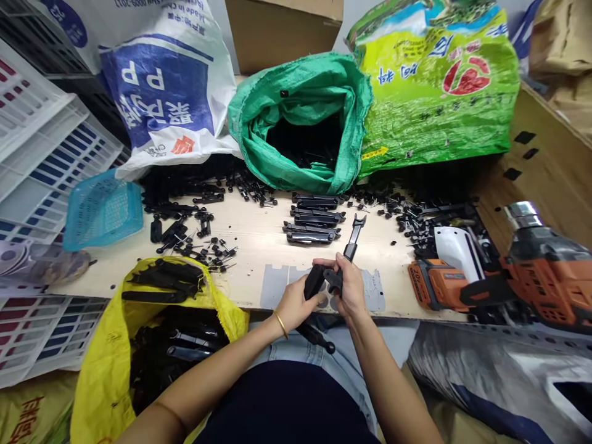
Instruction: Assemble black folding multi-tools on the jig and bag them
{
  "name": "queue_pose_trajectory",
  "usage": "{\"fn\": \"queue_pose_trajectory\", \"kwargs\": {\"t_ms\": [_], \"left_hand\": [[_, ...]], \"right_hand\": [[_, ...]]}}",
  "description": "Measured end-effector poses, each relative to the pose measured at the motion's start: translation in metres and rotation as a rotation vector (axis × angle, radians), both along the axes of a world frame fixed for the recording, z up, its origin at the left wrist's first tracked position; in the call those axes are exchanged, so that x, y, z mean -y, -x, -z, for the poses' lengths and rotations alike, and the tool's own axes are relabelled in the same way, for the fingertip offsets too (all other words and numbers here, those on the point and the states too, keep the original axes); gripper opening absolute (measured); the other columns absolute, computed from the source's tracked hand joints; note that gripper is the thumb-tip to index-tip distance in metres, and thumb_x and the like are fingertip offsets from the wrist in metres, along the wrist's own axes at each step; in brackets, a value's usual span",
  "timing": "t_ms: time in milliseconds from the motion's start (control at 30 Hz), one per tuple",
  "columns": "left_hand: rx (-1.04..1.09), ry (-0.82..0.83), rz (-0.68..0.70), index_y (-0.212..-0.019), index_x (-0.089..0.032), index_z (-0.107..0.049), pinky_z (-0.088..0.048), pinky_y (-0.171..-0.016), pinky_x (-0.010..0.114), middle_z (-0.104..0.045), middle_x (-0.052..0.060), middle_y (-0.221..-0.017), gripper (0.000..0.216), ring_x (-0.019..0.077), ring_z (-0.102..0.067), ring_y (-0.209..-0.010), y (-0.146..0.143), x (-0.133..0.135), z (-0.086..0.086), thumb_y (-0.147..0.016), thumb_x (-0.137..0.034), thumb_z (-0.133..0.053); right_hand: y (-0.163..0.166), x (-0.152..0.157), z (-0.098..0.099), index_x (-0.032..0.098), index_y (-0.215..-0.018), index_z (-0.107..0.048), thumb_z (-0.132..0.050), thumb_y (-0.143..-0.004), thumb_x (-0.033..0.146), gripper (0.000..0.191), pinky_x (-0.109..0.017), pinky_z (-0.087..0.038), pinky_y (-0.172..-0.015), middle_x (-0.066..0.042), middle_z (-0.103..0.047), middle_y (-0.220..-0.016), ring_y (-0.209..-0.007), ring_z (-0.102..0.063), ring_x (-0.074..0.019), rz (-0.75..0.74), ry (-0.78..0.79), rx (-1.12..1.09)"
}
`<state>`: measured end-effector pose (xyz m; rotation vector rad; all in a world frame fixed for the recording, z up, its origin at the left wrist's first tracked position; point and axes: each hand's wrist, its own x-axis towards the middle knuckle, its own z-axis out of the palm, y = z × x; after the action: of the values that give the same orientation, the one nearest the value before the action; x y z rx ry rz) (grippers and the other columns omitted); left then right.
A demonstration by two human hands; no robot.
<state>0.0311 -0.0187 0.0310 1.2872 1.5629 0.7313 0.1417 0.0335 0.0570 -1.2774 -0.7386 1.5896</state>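
Note:
My left hand (296,301), with a gold bangle at the wrist, is closed round a black plastic part (314,281) at the front edge of the table. Close beside it, my right hand (350,290) grips a black fork-ended plastic arm (355,237) that points away from me. A rounded black end (333,281) shows between the hands; whether it belongs to the same arm I cannot tell. Below them another black rod-like part (317,338) lies over my lap, partly hidden. Several similar black arms (312,233) are stacked in a row just beyond my hands.
Small black pins (217,251) and parts litter the left and back. A green sack (300,74) stands open between a white-blue sack (161,80) and a green-yellow bag (439,117). At left are a yellow bag (102,345) and blue basket (104,209); at right, an orange power tool (550,271).

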Motion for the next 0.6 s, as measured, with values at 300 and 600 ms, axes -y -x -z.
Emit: {"fn": "queue_pose_trajectory", "kwargs": {"t_ms": [300,600], "left_hand": [[-0.18,-0.057,0.046,-0.096,-0.016,-0.059,-0.045,-0.065,0.024,-0.067,0.003,-0.078,0.017,0.0175,-0.064,-0.072,0.003,0.006,-0.02,-0.079,-0.021,-0.059],[-0.312,-0.047,0.092,-0.101,-0.015,-0.052,-0.05,-0.068,0.03,-0.068,0.009,-0.085,0.023,0.0234,-0.067,-0.08,-0.016,0.017,-0.019,-0.078,-0.013,-0.055]], "right_hand": [[-0.001,0.001,0.0,0.02,-0.051,-0.042,-0.062,-0.073,0.047,0.04,-0.028,-0.049,-0.062,-0.004,-0.07,-0.064,-0.06,-0.063,-0.0162,-0.03,-0.049,-0.013],[0.007,0.008,0.013,0.02,-0.052,-0.042,-0.061,-0.074,0.047,0.039,-0.025,-0.043,-0.049,0.0,-0.063,-0.054,-0.048,-0.054,-0.0121,0.144,-0.05,-0.089]]}}
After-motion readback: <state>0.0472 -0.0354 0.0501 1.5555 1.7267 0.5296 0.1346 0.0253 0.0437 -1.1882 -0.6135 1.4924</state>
